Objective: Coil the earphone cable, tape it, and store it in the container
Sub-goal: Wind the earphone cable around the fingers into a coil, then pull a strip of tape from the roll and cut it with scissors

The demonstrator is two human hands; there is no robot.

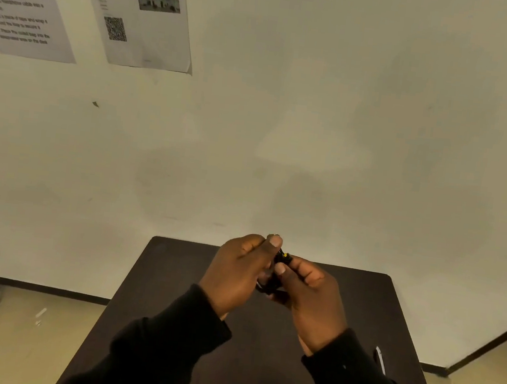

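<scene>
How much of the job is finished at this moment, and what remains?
Done: the black earphone cable looks gathered into a small bundle, not spread over the dark table. In hand: the left hand and right hand both pinch this bundle above the table. Whether tape is on it, I cannot tell; the fingers hide most of it. Left: the storing, since no container is in view.

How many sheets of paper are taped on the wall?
2. One sheet is at the upper left, cut off by the picture's edge. The other sheet, with a QR code, hangs just right of it. More may lie outside the view.
</scene>
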